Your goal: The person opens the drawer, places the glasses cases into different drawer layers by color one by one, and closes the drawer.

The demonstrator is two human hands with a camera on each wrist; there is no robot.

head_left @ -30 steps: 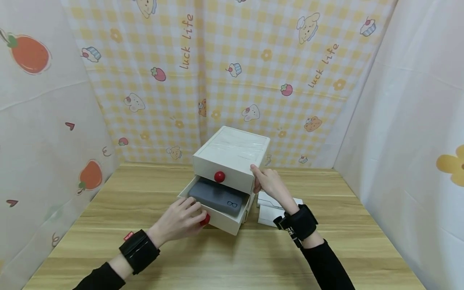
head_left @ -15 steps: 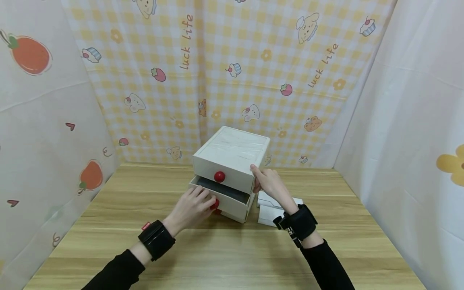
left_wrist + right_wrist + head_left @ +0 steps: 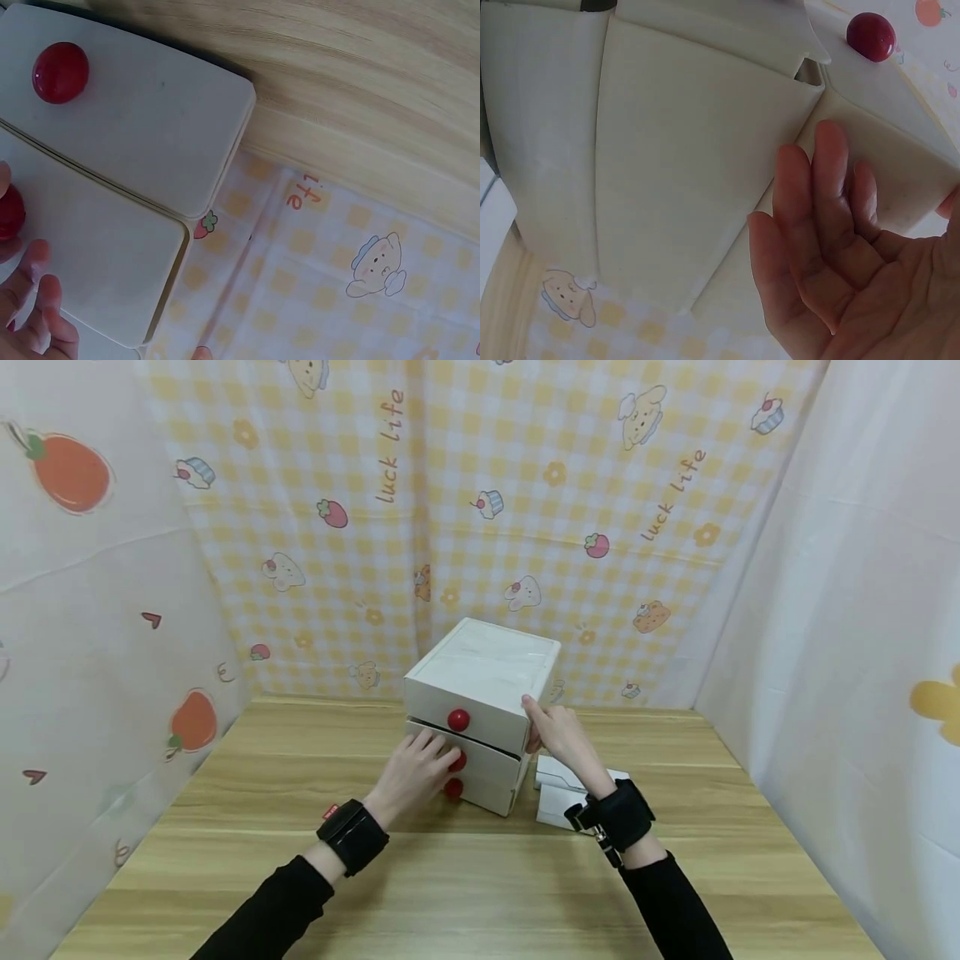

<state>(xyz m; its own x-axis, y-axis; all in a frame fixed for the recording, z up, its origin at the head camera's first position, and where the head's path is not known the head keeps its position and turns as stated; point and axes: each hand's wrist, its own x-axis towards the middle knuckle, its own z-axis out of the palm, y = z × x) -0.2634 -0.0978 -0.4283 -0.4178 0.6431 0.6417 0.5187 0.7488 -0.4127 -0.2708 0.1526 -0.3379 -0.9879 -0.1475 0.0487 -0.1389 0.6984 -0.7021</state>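
One worktop [image 3: 480, 906] carries one cabinet [image 3: 491, 660]. Its middle drawer [image 3: 491, 767], gaping a second ago, now sits nearly flush, so closing it looks almost done. Two hands, well apart: the right hand [image 3: 562, 735] touches the cabinet's edge, fingers loose; the left hand [image 3: 416, 768] pinches the middle of three red knobs [image 3: 458, 720].

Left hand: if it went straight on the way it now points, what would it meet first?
Most likely the front of the middle drawer; the left hand is already at its red knob, though the fingertips' gap is unclear.
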